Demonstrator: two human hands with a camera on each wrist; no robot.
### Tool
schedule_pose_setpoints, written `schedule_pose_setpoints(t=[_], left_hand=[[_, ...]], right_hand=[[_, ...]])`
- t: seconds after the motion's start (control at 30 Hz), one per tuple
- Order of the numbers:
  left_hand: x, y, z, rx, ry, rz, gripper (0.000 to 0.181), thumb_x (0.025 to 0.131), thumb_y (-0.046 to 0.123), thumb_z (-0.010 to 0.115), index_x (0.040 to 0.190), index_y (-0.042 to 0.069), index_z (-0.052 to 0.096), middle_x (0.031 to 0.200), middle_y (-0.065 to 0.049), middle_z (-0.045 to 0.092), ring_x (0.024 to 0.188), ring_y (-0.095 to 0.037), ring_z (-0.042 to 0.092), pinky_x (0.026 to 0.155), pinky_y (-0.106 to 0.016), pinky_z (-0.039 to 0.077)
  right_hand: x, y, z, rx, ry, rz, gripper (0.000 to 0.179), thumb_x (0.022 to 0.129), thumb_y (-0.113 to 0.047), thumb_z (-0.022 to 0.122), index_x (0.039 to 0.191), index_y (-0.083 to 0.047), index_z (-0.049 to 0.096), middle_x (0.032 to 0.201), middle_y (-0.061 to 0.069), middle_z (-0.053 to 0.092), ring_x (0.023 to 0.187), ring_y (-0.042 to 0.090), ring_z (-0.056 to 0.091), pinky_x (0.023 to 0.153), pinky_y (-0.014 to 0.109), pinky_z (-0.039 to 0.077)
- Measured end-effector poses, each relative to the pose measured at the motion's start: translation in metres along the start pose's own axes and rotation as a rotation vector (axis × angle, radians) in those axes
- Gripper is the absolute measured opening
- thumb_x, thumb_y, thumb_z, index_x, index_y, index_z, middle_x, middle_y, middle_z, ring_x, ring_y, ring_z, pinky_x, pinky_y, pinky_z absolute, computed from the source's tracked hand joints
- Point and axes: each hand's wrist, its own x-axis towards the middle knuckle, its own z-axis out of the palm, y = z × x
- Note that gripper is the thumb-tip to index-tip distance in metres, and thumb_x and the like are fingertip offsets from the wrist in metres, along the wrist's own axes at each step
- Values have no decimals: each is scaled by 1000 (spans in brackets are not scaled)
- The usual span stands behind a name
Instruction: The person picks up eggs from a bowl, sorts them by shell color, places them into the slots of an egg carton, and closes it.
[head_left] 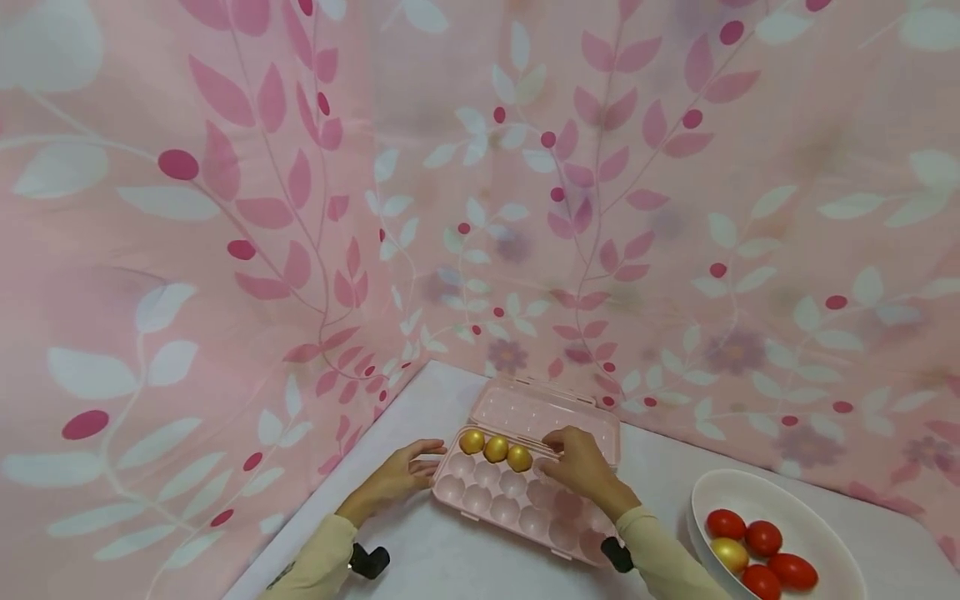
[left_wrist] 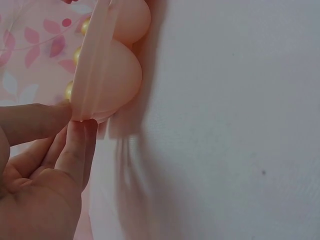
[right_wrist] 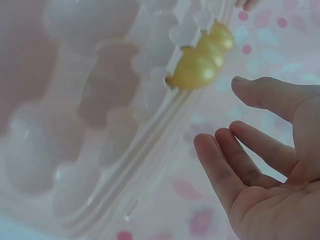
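A pink plastic egg box (head_left: 504,507) lies on the table with its see-through lid (head_left: 517,410) folded back. Three shiny gold eggs (head_left: 496,448) sit side by side at the left of its far row. My left hand (head_left: 401,479) is at the box's left end; in the left wrist view its thumb (left_wrist: 42,120) and fingers pinch the rim. My right hand (head_left: 581,467) hovers over the far row, to the right of the gold eggs. From the right wrist view, its fingers (right_wrist: 220,172) are spread, with nothing between them and the thumb.
At the right stands a white bowl (head_left: 783,493) holding several red eggs (head_left: 793,571) and one gold egg (head_left: 729,554). Pink floral cloth (head_left: 480,275) hangs behind and along the left side of the white table (head_left: 420,550). Each wrist wears a small black device (head_left: 369,561).
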Motion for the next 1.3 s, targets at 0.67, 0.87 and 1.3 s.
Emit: schedule_pose_setpoints(t=[0.67,0.87,1.3], left_hand=[[-5,-9,-9,-14,-2,2,64,88,-11,58,146,-8,31,144,-28,39,130,-41,45,96,-29,49],[-3,-7,-7,-15,-8,1,63,90,-9,59,147,-7,31,145,-28,38,130,-40,46,96,-30,49],[4,-5,-1,-41,-37,31,62,91,-11,57,146,-10,30,145,-31,36,130,-44,44,97,-31,49]], right_hand=[[-69,57,-105,-175,115,87,39,77,-19,82,106,3,70,98,13,68,88,30,67,73,41,58],[-91,79,-130,-244,73,188,42,79,-30,80,108,-1,70,97,9,70,90,28,66,79,48,55],[-114,111,-153,-193,-178,456,40,78,-36,79,102,-4,70,91,4,69,80,19,60,74,40,56]])
